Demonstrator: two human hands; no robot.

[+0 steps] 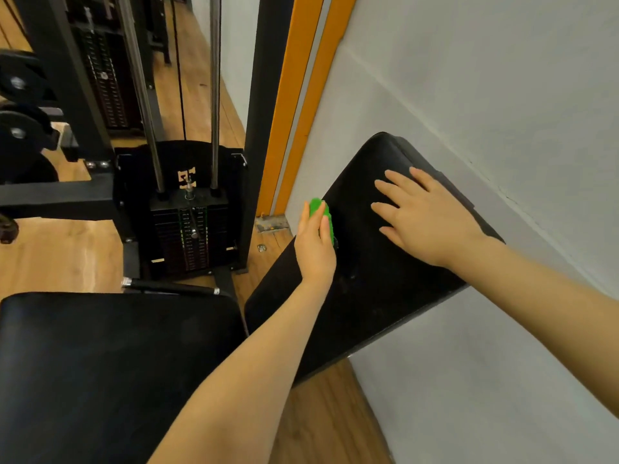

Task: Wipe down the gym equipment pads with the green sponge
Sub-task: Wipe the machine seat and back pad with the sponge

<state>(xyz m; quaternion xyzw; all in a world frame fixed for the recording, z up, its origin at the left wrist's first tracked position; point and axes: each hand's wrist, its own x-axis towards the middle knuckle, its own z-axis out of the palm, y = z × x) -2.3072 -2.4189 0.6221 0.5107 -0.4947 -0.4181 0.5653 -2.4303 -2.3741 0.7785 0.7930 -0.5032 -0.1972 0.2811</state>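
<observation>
A bright green sponge (321,216) is gripped by the left hand (315,244), fingers curled over it, and pressed against the left edge of a tilted black padded vinyl backrest (361,279). The right hand (423,217) is laid flat near the pad's upper right corner, fingers straight and spread, grasping nothing. A second black vinyl seat pad (110,363) is seen just beside it, left. A black weight stack (189,229) stands on the wooden floor (60,249).

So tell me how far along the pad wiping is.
Done: nothing visibly, no wet streaks show. In hand: the left hand presses the green sponge against the angled pad's left edge while the right hand rests flat on it. Left: the near flat pad, untouched.
</observation>
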